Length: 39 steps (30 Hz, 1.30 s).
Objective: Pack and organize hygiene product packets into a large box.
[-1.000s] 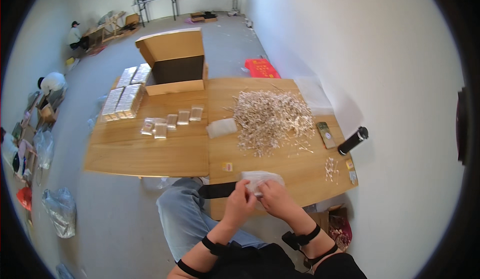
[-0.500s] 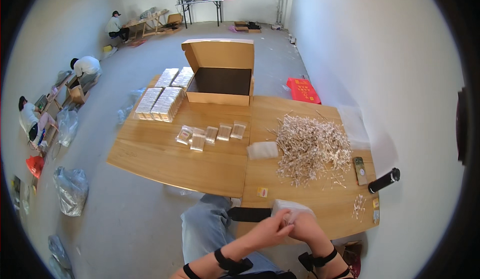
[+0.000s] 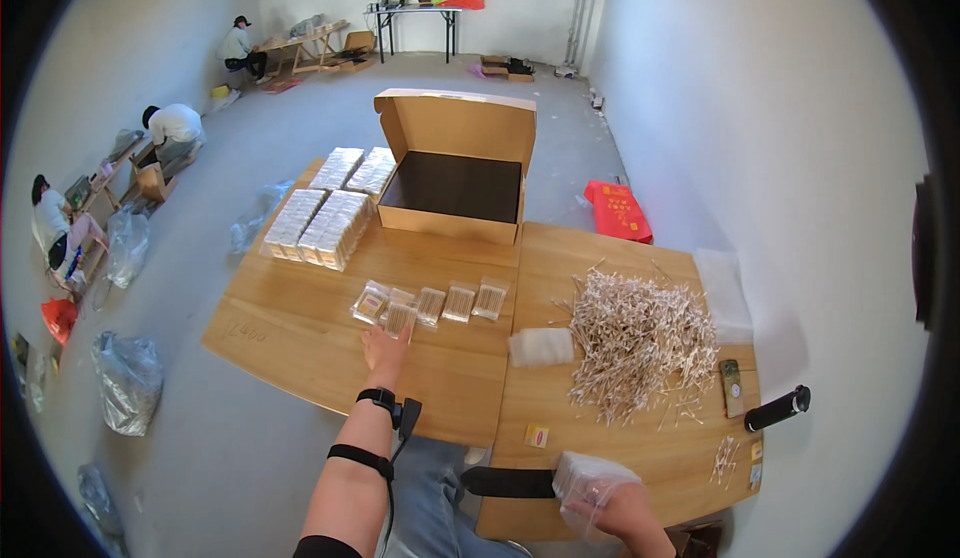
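Note:
My left hand (image 3: 384, 350) reaches to the near end of a small clear packet of cotton swabs (image 3: 401, 318), with its fingers apart at the packet's edge. Several similar packets lie in a row there, one of them showing a yellow card (image 3: 370, 304). At the table's front edge my right hand (image 3: 615, 510) grips clear plastic bags (image 3: 590, 473), its fingers partly seen through the film. Beneath the bags a black strap-like piece (image 3: 508, 483) sticks out to the left. A big heap of loose cotton swabs (image 3: 640, 343) lies beyond the right hand.
An open cardboard box (image 3: 450, 223) stands behind stacked packets (image 3: 335, 226). A translucent bag stack (image 3: 541, 348), yellow card (image 3: 537, 436), phone (image 3: 732, 388) and black bottle (image 3: 778, 409) are on the table (image 3: 300, 308). Other people work at the left; a red bag (image 3: 618, 212) lies on the floor.
My left hand has left the plastic bags and moved far left to the packets. My right hand stays with the bags. The view has shifted slightly.

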Each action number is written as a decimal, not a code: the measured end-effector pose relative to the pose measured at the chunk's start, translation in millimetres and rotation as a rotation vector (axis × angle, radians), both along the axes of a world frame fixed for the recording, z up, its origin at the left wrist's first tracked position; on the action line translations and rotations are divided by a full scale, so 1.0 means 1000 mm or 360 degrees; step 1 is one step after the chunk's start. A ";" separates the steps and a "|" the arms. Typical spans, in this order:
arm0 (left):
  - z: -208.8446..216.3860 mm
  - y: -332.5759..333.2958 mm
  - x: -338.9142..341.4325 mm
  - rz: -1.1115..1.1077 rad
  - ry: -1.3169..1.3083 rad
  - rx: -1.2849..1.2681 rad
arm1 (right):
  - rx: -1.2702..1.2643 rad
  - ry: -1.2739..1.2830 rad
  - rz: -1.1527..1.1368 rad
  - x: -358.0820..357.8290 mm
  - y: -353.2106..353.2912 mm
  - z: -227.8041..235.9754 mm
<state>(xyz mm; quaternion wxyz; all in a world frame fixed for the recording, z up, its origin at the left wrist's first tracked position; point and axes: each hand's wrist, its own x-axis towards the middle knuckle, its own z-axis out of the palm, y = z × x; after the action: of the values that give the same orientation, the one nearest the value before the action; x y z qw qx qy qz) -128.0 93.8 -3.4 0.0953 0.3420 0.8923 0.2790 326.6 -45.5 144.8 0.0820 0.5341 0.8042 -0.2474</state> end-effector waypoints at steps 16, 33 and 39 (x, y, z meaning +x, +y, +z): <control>0.156 -0.097 0.144 -0.0658 -0.1691 0.1064 | 0.0296 0.0613 0.0125 0.032 -0.030 0.013; 0.164 -0.195 0.354 -0.2138 0.0911 0.0543 | 0.0092 0.1624 -0.1134 0.074 -0.071 -0.006; 0.144 -0.192 0.373 -0.2036 0.1036 0.0479 | -0.0025 0.1786 -0.1106 0.076 -0.064 -0.002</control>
<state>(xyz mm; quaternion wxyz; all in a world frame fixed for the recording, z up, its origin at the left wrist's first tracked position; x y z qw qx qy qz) 245.0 -98.6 140.4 -0.0784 0.8709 0.4534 0.1725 402.9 -109.4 142.4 -0.4303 0.5521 0.5038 -0.5062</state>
